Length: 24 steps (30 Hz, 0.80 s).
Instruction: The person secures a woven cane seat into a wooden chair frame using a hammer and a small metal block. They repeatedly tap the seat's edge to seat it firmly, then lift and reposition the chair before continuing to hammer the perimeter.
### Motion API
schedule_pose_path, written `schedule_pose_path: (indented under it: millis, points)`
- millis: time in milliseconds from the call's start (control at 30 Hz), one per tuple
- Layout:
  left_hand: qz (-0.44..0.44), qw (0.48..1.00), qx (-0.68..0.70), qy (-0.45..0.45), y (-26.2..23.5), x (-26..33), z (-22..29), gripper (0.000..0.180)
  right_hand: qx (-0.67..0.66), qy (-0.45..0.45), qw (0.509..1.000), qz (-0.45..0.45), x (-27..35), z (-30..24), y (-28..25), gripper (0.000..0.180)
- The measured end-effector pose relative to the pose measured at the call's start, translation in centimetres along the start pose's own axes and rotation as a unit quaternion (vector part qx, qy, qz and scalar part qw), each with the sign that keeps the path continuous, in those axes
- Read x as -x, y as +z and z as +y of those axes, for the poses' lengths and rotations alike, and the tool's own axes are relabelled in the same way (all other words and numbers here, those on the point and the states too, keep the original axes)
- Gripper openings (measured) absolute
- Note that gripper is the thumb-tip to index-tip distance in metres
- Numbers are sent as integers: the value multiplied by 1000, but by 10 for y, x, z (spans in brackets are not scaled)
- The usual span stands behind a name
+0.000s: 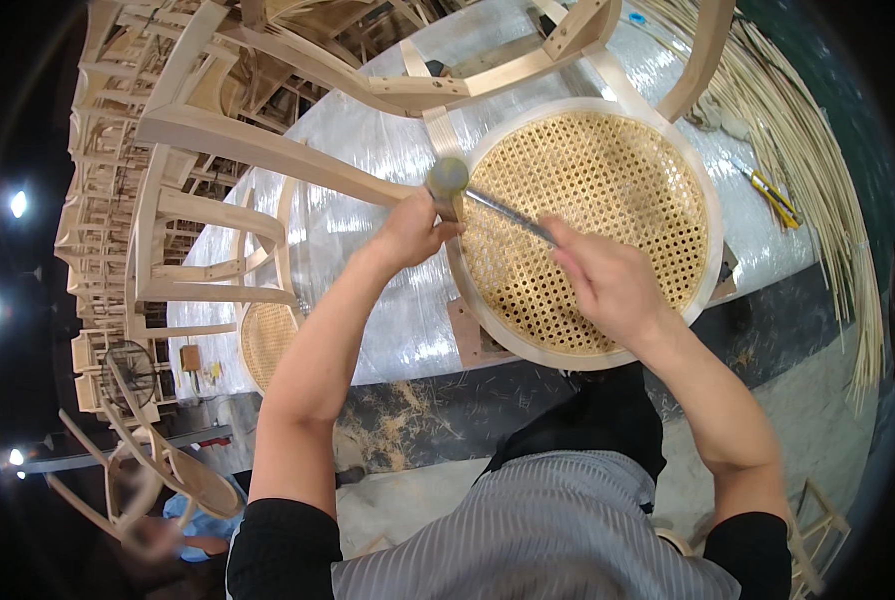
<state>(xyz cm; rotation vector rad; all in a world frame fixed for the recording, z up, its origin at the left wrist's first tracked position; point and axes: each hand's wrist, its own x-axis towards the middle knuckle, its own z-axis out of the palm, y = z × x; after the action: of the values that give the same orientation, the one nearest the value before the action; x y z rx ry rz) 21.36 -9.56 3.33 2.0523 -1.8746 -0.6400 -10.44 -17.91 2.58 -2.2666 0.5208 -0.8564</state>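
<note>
Stacked bare wooden chair frames (pixel 118 200) fill the workshop's left side, and a table wrapped in clear plastic sheeting (pixel 368 170) stands in the middle. On it lies a chair with a round seat of woven cane (pixel 593 215), ringed by a pale wooden rim (pixel 703 175).

Both forearms come up from the lower edge. The left hand (pixel 408 232) rests at the seat's left rim, fingers curled together around a short wooden piece (pixel 448 207) held upright against the rim; how firmly they pinch it cannot be told. The right hand (pixel 608 280) hovers over the cane, blurred, fingers wrapped shut around the handle of a hammer (pixel 488 205).

The hammer's long axis runs from lower right to upper left: its metal shaft leaves the right fist and its rounded head sits at the upper left end, right above the wooden piece by the left hand, at the seat's left edge.

Long pale cane strips (pixel 818 150) lie in a sheaf along the right side. A yellow-handled cutter (pixel 773 195) lies on the plastic just right of the seat. A second caned seat (pixel 268 340) shows below the table's left edge. Wood shavings (pixel 398 425) litter the floor.
</note>
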Motion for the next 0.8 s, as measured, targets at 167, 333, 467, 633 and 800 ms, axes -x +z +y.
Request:
schedule_pose_path:
  millis: [167, 333, 467, 633, 800]
  points:
    - [34, 999, 1, -8, 6, 19, 2, 17, -136, 12, 988, 76, -13, -27, -11, 34]
    - [26, 999, -8, -21, 12, 21, 16, 20, -67, 19, 997, -33, -2, -12, -7, 36]
    - [62, 998, -6, -13, 19, 33, 16, 21, -92, -13, 995, 46, -1, -29, -11, 35]
    - [59, 996, 44, -51, 26, 38, 16, 20, -68, -30, 997, 28, 12, -19, 0, 39]
    - [74, 995, 6, -63, 42, 55, 18, 19, -70, -33, 997, 28, 18, -30, -8, 39]
